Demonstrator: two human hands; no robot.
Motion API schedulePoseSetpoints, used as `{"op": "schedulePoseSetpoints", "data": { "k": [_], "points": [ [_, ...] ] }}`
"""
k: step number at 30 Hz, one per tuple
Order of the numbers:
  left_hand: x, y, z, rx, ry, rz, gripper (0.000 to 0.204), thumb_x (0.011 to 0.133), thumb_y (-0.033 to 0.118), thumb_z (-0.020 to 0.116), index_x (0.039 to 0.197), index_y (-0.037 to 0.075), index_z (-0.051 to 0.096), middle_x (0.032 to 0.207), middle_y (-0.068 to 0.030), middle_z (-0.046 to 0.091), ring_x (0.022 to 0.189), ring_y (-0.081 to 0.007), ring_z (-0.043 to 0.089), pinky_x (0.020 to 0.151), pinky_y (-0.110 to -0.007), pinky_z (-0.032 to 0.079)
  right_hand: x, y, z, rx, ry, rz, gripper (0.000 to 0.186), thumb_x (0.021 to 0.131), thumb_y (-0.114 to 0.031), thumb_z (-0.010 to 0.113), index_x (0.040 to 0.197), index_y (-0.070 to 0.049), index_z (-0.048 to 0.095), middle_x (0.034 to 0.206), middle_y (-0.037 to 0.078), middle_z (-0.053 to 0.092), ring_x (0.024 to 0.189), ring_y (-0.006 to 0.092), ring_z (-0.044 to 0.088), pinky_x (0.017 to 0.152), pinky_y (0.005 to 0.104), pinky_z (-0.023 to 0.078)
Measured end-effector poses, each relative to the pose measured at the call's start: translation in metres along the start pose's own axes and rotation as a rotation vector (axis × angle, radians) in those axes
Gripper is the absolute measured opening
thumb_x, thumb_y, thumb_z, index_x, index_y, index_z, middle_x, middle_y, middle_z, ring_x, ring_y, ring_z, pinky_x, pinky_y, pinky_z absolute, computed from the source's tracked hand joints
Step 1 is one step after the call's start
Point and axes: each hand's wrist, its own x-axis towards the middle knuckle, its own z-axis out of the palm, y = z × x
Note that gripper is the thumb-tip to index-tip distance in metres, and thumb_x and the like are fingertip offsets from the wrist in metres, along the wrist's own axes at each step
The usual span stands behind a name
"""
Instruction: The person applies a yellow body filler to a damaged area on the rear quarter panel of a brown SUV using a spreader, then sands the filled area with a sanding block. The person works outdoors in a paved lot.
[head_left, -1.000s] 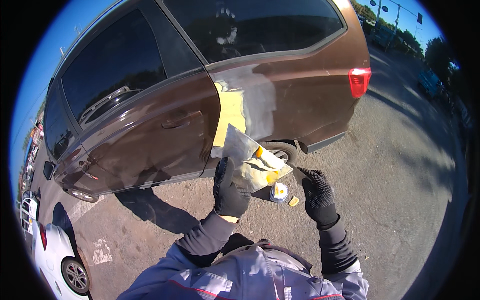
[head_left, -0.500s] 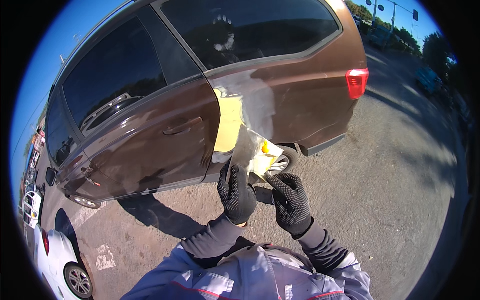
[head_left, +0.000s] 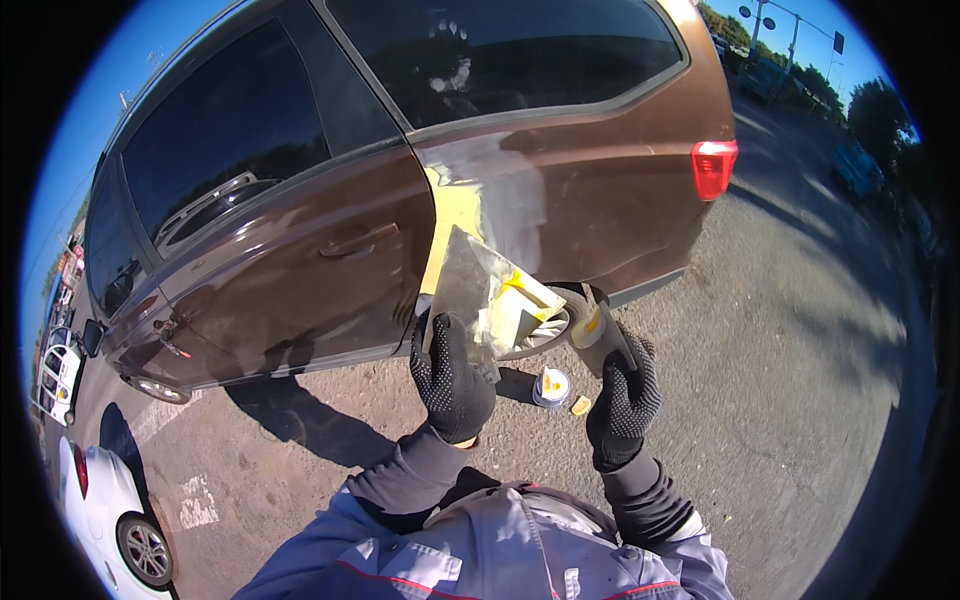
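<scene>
At frame centre, the gloved left hand gripped a putty-smeared mixing board, partly hidden by the glove; to its right, the gloved right hand was closed on a smeared spreader, its lower end covered; both tools partly hid a rear wheel; at lower left, a white car was cut off.

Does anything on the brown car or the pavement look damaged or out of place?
Yes. Behind the rear door of the brown car, a rough yellow patch with a grey area beside it breaks the brown paint. On the pavement, a small yellow piece lies loose near the can, perhaps dropped.
</scene>
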Motion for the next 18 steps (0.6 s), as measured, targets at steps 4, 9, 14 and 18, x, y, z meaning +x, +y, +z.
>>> {"op": "schedulePoseSetpoints", "data": {
  "k": [4,9,14,18],
  "points": [
    [-0.011,-0.014,0.005,-0.711,-0.380,-0.643,0.041,0.105,0.025,0.060,0.142,0.006,0.057,0.129,-0.0082,0.065,0.114,-0.0232,0.064,0.100,-0.040,0.052,0.028,-0.001,-0.024,0.808,0.010,0.359,0.041,0.109,-0.018,0.052,0.145,0.002,0.050,0.142,0.016,0.060,0.131,0.0284,0.059,0.112,0.0437,0.048],
    [-0.021,-0.024,0.005,-1.173,-0.281,-0.899,0.038,0.107,0.029,0.059,0.138,0.006,0.059,0.129,-0.0068,0.066,0.117,-0.0197,0.063,0.101,-0.036,0.051,0.014,0.002,-0.028,-0.041,-0.432,0.290,0.032,0.102,-0.008,0.064,0.132,0.001,0.067,0.126,0.016,0.068,0.116,0.0265,0.066,0.100,0.0376,0.052],
    [-0.014,-0.029,-0.003,-0.643,-0.131,-0.724,0.045,0.101,0.017,0.067,0.140,-0.003,0.055,0.129,-0.0194,0.065,0.118,-0.0319,0.064,0.101,-0.041,0.052,0.019,0.002,-0.034,-0.390,-0.471,0.247,0.033,0.101,-0.002,0.060,0.133,0.002,0.066,0.110,0.018,0.066,0.102,0.0273,0.067,0.091,0.0359,0.054],
    [-0.016,-0.006,-0.004,-0.244,-0.086,-0.261,0.050,0.095,0.009,0.066,0.142,-0.005,0.053,0.128,-0.0261,0.063,0.115,-0.0412,0.064,0.100,-0.048,0.051,0.006,0.006,-0.003,-0.365,-0.178,-0.139,0.047,0.095,0.008,0.059,0.141,-0.001,0.062,0.116,0.019,0.063,0.102,0.0289,0.066,0.086,0.0341,0.054]
  ]
}}
